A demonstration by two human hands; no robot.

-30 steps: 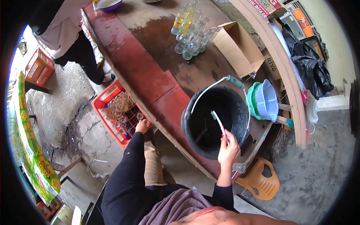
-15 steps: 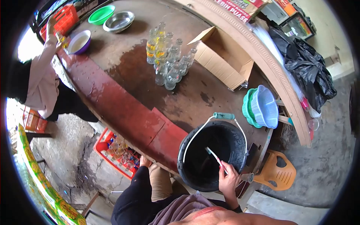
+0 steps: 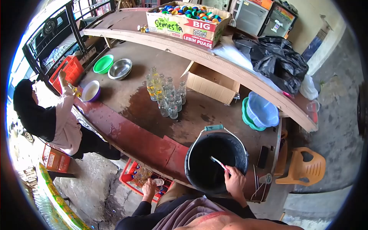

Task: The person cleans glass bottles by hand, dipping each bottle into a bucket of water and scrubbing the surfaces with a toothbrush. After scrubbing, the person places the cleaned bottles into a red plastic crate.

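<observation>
My right hand [image 3: 234,181] is closed around a toothbrush [image 3: 220,162] with a pink and white handle. The brush's head points into a black bucket [image 3: 189,172], whose dark inside hides what it contains. Down at the lower left, my left hand [image 3: 148,188] is closed on a clear glass bottle [image 3: 158,182] above a red crate [image 3: 128,179]. More glass bottles [image 3: 141,175] lie in that crate. On the table [image 3: 130,61], several upright glass bottles [image 3: 168,97] stand in a cluster, some with yellow labels.
Another person [image 3: 57,115] at the left holds a yellow-labelled bottle near a purple bowl [image 3: 92,91]. A green basin [image 3: 103,64] and a metal bowl [image 3: 120,69] sit behind. A cardboard box [image 3: 211,86], blue basket [image 3: 263,110] and orange chair [image 3: 306,165] are rightward.
The view has tilted up, showing a box of colourful caps at the back. My left hand has come into clear view, holding a bottle over the crate. My right hand still holds the toothbrush.
</observation>
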